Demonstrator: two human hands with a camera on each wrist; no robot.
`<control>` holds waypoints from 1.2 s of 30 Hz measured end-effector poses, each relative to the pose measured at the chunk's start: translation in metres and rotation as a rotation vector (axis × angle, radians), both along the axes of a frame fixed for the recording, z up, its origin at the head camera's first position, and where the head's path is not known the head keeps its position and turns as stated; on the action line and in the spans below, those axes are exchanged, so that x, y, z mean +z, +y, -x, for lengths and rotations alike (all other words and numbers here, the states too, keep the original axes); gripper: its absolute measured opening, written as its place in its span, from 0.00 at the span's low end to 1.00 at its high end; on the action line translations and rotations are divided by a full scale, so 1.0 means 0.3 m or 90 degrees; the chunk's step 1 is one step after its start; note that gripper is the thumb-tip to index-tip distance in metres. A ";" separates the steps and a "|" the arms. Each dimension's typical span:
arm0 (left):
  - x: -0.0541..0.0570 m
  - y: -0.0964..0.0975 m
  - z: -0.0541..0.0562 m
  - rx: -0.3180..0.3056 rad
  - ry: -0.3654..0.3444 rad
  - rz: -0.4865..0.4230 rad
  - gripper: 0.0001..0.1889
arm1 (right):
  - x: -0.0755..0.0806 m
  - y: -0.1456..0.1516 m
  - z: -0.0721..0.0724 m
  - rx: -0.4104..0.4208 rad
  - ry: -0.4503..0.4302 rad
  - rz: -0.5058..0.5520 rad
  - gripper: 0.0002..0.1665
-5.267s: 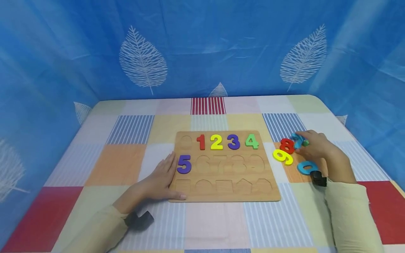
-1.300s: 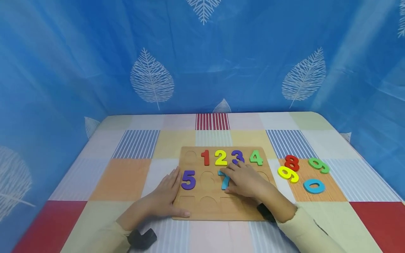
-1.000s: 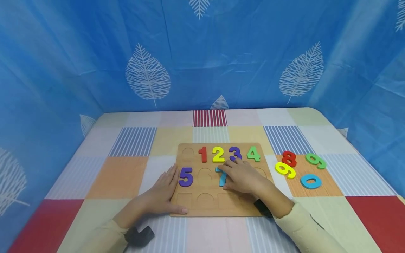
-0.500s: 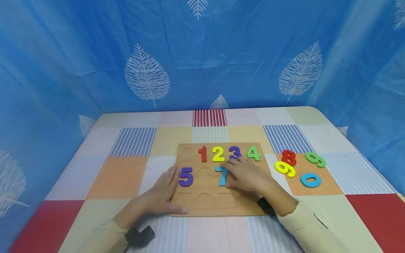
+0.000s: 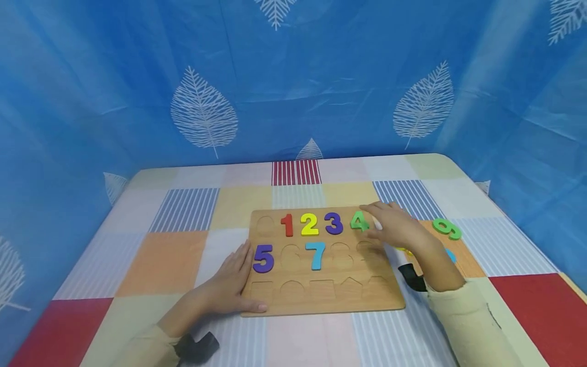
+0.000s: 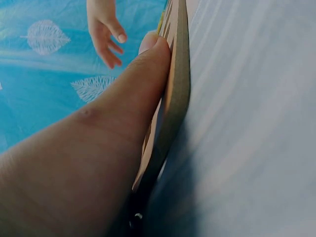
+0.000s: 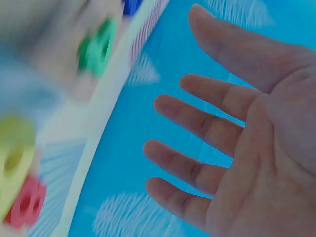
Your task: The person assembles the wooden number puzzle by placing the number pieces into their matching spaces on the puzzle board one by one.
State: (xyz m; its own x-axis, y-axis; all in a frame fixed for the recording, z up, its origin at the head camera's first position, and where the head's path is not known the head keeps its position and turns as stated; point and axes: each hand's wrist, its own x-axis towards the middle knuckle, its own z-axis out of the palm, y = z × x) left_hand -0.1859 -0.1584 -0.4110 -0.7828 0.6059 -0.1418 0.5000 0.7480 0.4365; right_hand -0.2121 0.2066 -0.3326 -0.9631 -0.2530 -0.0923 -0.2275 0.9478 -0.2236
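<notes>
My left hand rests against the left side of a wooden number puzzle board, its fingers straight along that edge and its thumb over the front corner. A light blue 7 lies in the middle row, to the right of a purple 5. Along the back row are a red 1, a yellow 2, a purple 3 and a green 4. Above the board's back right corner hovers my right hand; the right wrist view shows its fingers spread with nothing between them.
Right of the board, a green number piece lies on the patchwork tablecloth. A blue 0 is mostly behind my right wrist. The right wrist view shows a red 8 and a yellow piece. Blue curtains surround the table.
My right hand brought the light blue 7 from the pile at the right to the board's middle row, let go, and moved back to the right. The left hand stays on the board.
</notes>
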 end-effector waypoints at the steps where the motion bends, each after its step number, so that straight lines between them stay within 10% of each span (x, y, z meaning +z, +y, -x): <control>1: -0.001 -0.003 -0.001 0.001 0.002 -0.002 0.65 | 0.004 0.023 0.008 -0.012 -0.009 0.005 0.36; 28: -0.021 -0.011 0.004 -0.008 0.025 -0.010 0.64 | -0.084 0.319 0.081 -0.180 -0.169 0.020 0.41; 36: -0.022 -0.005 0.006 -0.006 0.024 0.001 0.65 | -0.095 0.333 0.073 -0.159 -0.204 0.023 0.40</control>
